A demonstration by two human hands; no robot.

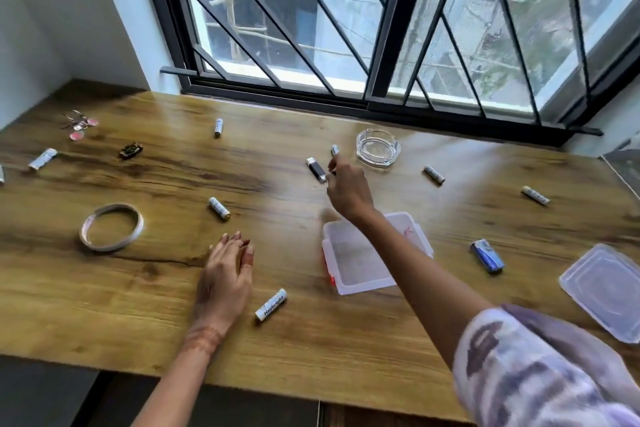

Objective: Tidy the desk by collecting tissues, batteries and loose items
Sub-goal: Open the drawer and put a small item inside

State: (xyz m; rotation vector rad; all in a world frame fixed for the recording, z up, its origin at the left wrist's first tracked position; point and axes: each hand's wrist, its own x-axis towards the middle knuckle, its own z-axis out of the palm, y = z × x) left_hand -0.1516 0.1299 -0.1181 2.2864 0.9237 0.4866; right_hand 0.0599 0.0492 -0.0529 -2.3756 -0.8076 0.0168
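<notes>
1. Head view: the right hand [346, 191] reaches toward the table's far edge, above the clear box [349, 274]. Its fingertips are at the near end of the far battery [334, 149], which is just beside the glass ashtray [378, 148]. Motion blur hides the fingers, so I cannot tell whether they grip it.
2. A black USB stick [317, 168] lies just left of that hand.
3. The left hand [225, 274] lies flat on the table [104, 305] near the front edge, fingers straight and close together, holding nothing.
4. The labelled battery [271, 304] lies just beside the left hand, on its right. The middle battery [219, 208] lies near its fingertips, on the far side.
5. Well apart from both hands are the right-edge battery [535, 195] and the left-edge battery [43, 158].
6. A blue lighter [486, 255] and the box lid [602, 288] lie toward the right edge. A tape ring [111, 226] and keys [79, 124] lie toward the left edge.
</notes>
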